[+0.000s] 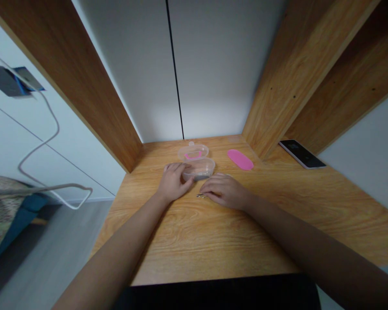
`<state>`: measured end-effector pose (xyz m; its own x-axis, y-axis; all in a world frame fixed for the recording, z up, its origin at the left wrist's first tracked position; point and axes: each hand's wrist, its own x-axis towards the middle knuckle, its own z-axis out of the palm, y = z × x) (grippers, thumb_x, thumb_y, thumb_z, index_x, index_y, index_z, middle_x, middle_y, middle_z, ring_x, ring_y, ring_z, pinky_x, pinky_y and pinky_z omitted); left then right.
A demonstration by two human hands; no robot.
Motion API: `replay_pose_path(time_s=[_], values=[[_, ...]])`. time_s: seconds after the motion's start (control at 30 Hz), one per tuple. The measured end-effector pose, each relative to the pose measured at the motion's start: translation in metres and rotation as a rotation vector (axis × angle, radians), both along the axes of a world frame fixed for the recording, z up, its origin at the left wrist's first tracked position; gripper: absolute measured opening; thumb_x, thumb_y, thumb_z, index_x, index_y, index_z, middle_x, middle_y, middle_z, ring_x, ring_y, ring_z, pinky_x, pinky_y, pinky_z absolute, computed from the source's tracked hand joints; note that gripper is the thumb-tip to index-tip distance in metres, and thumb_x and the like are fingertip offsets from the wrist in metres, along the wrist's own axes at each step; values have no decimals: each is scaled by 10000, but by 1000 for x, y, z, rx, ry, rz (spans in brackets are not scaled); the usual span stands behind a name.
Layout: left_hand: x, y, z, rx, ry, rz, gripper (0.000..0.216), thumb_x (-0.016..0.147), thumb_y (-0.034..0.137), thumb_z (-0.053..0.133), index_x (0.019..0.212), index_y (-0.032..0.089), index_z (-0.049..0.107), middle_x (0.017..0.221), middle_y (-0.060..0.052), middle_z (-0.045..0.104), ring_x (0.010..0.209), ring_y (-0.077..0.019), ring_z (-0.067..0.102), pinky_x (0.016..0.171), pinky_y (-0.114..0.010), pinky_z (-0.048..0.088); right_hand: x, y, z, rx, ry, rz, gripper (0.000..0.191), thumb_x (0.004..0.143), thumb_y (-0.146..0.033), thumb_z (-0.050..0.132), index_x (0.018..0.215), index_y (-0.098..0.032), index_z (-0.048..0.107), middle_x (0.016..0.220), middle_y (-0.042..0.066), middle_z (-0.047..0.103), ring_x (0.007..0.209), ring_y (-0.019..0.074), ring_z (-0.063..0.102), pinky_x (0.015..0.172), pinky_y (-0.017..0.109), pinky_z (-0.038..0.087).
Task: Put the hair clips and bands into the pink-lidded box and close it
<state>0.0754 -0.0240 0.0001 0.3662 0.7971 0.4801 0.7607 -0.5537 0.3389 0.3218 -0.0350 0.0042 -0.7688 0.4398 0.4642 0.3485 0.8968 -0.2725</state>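
A clear plastic case lies open on the wooden desk, its lid folded back towards the wall, with a pink piece showing at the lid. My left hand is closed around the left side of the case, thumb at its near edge. Small greyish contents sit in the bottom of the case, too small to name. Just in front of it, my right hand pinches down at the desk, where a small shiny metal item pokes out by the fingertips.
A pink oval lid-like piece lies flat to the right of the case. Farther right, a dark phone rests by the wooden upright. A white cable hangs at the left, beside the desk.
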Motion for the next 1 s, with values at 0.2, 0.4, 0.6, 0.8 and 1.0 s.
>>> replay_pose_path(time_s=[0.2, 0.4, 0.6, 0.8, 1.0], values=[[1, -1, 2, -13, 3, 1, 334, 902, 384, 614, 1195, 223, 613, 1194, -70, 704, 1139, -281, 614, 995, -454, 417, -9, -4, -1, 14, 37, 6, 134, 953, -217, 603, 1010, -243, 721, 1018, 22, 773, 956, 185, 690, 887, 357, 489], [0, 0, 2, -1, -5, 2, 322, 889, 378, 623, 1170, 219, 619, 1178, -73, 709, 1116, -278, 624, 989, -453, 420, -10, -3, -6, -11, 6, -4, 143, 960, -231, 593, 1016, -234, 723, 1013, 26, 771, 957, 187, 690, 896, 369, 491], [0, 0, 1, 1, -13, 3, 332, 891, 388, 624, 1177, 220, 619, 1186, -73, 710, 1128, -276, 626, 994, -451, 424, -11, -3, -6, -26, -15, 0, 145, 957, -254, 603, 1028, -226, 726, 1009, 40, 769, 955, 192, 685, 894, 374, 495], [0, 0, 1, 1, -7, 7, 326, 887, 383, 632, 1170, 222, 616, 1178, -69, 713, 1120, -275, 629, 990, -450, 426, -10, -3, -8, -25, -11, 17, 142, 951, -234, 597, 1021, -221, 720, 998, 40, 763, 963, 197, 670, 898, 381, 490], [0, 1, 1, -8, 7, 6, 325, 898, 382, 613, 1179, 221, 612, 1187, -79, 707, 1136, -283, 623, 993, -458, 426, -8, -2, -8, -8, -2, 36, 151, 929, -211, 604, 1033, -231, 712, 980, 40, 758, 963, 202, 660, 907, 398, 484]])
